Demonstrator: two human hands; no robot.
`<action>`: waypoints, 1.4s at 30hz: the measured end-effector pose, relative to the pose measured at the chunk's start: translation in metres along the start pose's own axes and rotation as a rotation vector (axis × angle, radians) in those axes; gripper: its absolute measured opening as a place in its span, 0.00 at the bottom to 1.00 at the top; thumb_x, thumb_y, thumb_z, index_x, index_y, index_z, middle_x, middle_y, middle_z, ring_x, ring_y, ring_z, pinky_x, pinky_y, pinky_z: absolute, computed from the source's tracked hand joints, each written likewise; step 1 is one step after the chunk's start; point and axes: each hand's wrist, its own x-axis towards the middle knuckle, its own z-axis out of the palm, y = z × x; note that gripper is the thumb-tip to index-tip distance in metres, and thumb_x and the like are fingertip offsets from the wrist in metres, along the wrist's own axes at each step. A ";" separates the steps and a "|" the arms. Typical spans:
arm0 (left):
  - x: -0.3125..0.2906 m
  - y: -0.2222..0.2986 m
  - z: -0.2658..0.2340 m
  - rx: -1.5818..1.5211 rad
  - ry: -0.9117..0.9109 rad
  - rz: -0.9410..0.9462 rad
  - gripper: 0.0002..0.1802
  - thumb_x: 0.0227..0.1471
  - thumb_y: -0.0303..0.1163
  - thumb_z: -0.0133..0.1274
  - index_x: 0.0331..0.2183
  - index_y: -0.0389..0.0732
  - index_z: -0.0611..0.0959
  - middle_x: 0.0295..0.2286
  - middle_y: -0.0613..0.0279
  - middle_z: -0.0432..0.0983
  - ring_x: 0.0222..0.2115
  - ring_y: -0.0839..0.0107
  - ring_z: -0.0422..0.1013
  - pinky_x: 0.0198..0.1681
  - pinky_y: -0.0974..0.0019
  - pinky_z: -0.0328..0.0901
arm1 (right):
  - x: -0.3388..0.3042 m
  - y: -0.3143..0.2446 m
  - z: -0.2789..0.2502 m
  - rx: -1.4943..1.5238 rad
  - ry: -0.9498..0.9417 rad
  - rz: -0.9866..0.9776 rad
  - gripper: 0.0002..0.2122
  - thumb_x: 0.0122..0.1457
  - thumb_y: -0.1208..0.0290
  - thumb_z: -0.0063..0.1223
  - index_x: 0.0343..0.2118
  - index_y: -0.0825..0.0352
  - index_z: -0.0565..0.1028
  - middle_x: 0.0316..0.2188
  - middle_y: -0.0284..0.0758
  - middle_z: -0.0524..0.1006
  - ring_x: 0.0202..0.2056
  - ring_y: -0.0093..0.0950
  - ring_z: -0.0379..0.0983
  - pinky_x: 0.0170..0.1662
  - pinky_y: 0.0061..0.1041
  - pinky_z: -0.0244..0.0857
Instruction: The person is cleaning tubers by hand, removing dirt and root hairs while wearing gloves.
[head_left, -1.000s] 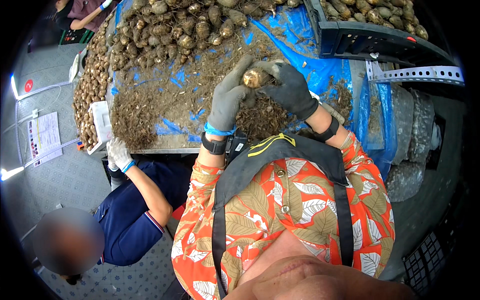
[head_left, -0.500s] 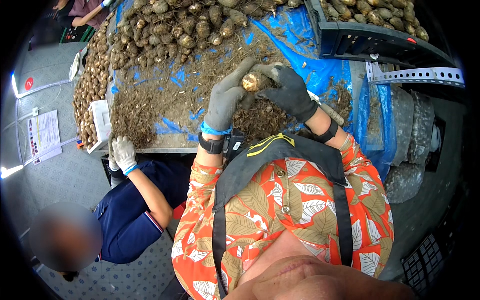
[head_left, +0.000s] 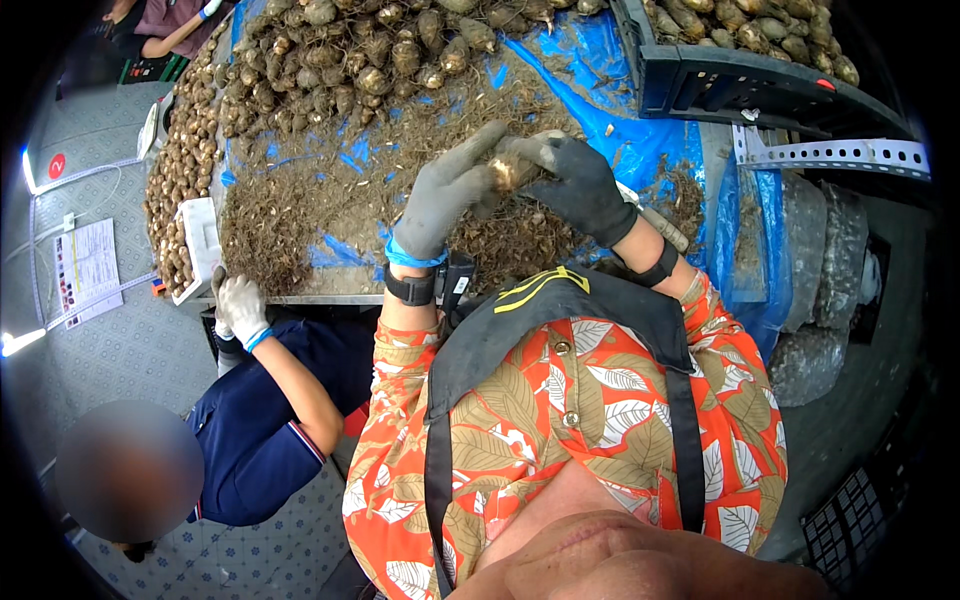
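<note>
Before me, a big heap of brown tubers (head_left: 350, 70) covers the far part of the table, and many loose root fibres (head_left: 505, 240) lie just below my hands. A blue plastic sheet (head_left: 620, 130) shows between the dirt. At my right, a perforated metal bar (head_left: 840, 152) stands out beside the table; at my left, a co-worker's gloved hand (head_left: 243, 308) is near the table edge.

My right hand (head_left: 582, 192), in a black glove, is curled narrowly around one tuber (head_left: 508, 175), which is above the fibres. My left hand (head_left: 440, 205), in a grey glove, lies against its other side; I cannot tell how firmly these fingers close.

The dark crate (head_left: 760, 80) at the upper right contains more tubers. Beside the row of smaller tubers (head_left: 190, 140) stands a white box (head_left: 206, 238); its content I cannot tell.
</note>
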 end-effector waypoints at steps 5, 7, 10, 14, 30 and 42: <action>0.007 -0.002 0.004 0.149 0.075 -0.018 0.20 0.54 0.31 0.46 0.48 0.39 0.78 0.20 0.65 0.74 0.19 0.80 0.67 0.24 0.73 0.62 | -0.004 -0.001 0.003 -0.052 -0.112 0.079 0.19 0.51 0.58 0.57 0.47 0.56 0.75 0.35 0.38 0.76 0.37 0.36 0.73 0.39 0.32 0.67; 0.011 -0.005 0.006 0.215 0.141 -0.056 0.17 0.55 0.32 0.46 0.44 0.39 0.81 0.22 0.64 0.75 0.22 0.77 0.69 0.27 0.71 0.64 | -0.007 0.005 0.006 -0.096 -0.143 0.012 0.19 0.51 0.58 0.57 0.47 0.57 0.75 0.36 0.38 0.76 0.36 0.37 0.73 0.39 0.33 0.67; 0.026 -0.035 0.003 0.258 0.222 -0.075 0.14 0.55 0.32 0.47 0.38 0.37 0.82 0.24 0.62 0.77 0.27 0.73 0.72 0.32 0.66 0.66 | -0.003 -0.001 0.002 -0.067 -0.177 -0.023 0.19 0.51 0.59 0.58 0.46 0.59 0.75 0.37 0.39 0.76 0.37 0.37 0.73 0.40 0.32 0.67; 0.029 -0.036 0.008 0.178 0.226 0.121 0.14 0.52 0.30 0.49 0.41 0.35 0.80 0.32 0.60 0.78 0.35 0.71 0.73 0.42 0.66 0.66 | -0.008 0.002 0.007 0.073 -0.032 0.050 0.20 0.49 0.60 0.60 0.46 0.62 0.75 0.40 0.38 0.75 0.41 0.39 0.72 0.44 0.32 0.66; 0.003 -0.017 0.029 0.166 0.162 0.205 0.30 0.44 0.22 0.54 0.53 0.36 0.71 0.45 0.56 0.73 0.45 0.70 0.70 0.50 0.67 0.64 | 0.013 -0.001 0.005 0.477 0.043 0.149 0.14 0.52 0.72 0.55 0.43 0.64 0.76 0.45 0.40 0.74 0.45 0.36 0.71 0.49 0.30 0.65; 0.004 -0.010 0.020 0.403 0.243 0.443 0.36 0.37 0.21 0.53 0.53 0.38 0.71 0.50 0.52 0.69 0.53 0.56 0.65 0.56 0.61 0.59 | 0.020 0.030 -0.038 0.191 -0.255 0.671 0.13 0.56 0.61 0.52 0.40 0.62 0.79 0.36 0.37 0.77 0.35 0.29 0.73 0.39 0.30 0.66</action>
